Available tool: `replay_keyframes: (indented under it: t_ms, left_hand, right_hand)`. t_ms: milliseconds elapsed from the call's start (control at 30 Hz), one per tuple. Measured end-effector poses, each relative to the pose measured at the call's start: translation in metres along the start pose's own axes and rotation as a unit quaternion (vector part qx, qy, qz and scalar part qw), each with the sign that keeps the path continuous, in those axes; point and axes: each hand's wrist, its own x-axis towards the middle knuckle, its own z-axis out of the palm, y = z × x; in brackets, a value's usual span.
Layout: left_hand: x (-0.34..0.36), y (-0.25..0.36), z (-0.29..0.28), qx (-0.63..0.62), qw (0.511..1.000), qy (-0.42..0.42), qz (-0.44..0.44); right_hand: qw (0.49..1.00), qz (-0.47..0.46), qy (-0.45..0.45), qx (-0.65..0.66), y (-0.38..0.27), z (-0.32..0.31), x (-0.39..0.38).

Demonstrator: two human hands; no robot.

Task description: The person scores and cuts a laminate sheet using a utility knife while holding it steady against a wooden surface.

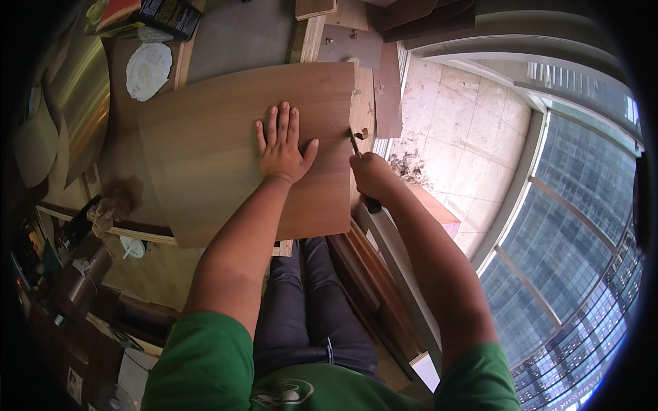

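Observation:
A large brown wood-grain sheet lies across the bench in front of me. My left hand rests flat on it, fingers spread, nearer its right edge. My right hand is closed round a black-handled bladed tool. The narrow dark blade points away from me and meets the sheet's right edge; the handle end shows below my fist. Whether it is a file or a knife I cannot tell. A small curled brown scrap is beside the blade.
Light floor tiles with scattered debris lie to the right, beside tall windows. A crumpled white sheet and a dark box are at the far left. Rolled, shiny sheets stand left.

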Motion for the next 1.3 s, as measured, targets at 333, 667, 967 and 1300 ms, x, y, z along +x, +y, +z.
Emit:
replay_keyframes:
  t_ms: [333,667,967,1300]
  left_hand:
    - [-0.001,0.006,0.000,-0.004,1.000,0.016,0.005]
    - [-0.002,0.000,-0.003,0.007,1.000,-0.003,-0.008]
    - [-0.001,-0.001,0.001,0.004,1.000,0.022,0.002]
    - [0.001,0.004,0.005,0.005,1.000,0.020,0.007]
  right_hand:
    - [0.973,-0.179,0.039,-0.143,0.030,0.025,0.008]
    - [0.989,-0.066,-0.041,-0.127,0.046,0.015,-0.050]
    - [0.984,-0.100,-0.023,-0.143,0.069,0.024,-0.029]
    - [1.000,0.004,0.009,-0.007,0.031,0.025,-0.024]
